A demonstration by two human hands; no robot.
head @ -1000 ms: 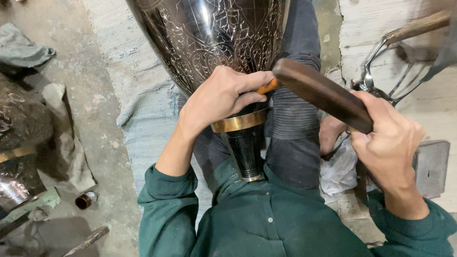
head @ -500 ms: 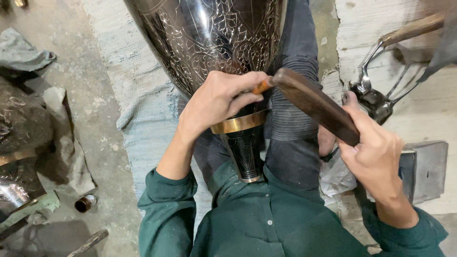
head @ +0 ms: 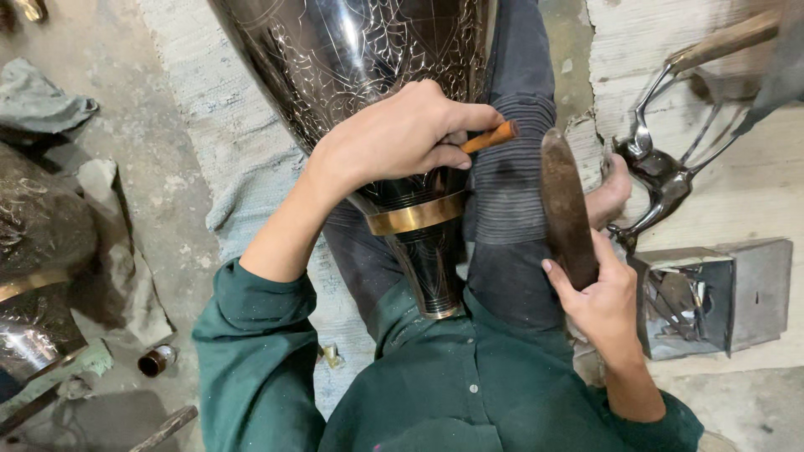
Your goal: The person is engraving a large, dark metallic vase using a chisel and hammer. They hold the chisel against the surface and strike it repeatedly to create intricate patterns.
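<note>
— Left hand (head: 394, 138): clenched on a small orange-handled chisel (head: 490, 136), tip against the engraved metal vase (head: 368, 59) lying across the person's lap. Right hand (head: 599, 305)?

— Grasping a dark wooden mallet (head: 565, 205), raised beside the knee.

— Handling of the vase?

— Judged heavy, rigid, polished and slippery; best gripped at the narrow neck by the brass band (head: 416, 216).

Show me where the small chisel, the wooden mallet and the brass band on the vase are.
chisel (head: 490, 136), head view, its orange end.
wooden mallet (head: 565, 201), head view, middle of its dark head.
brass band (head: 416, 216), head view, front of the ring.
</note>
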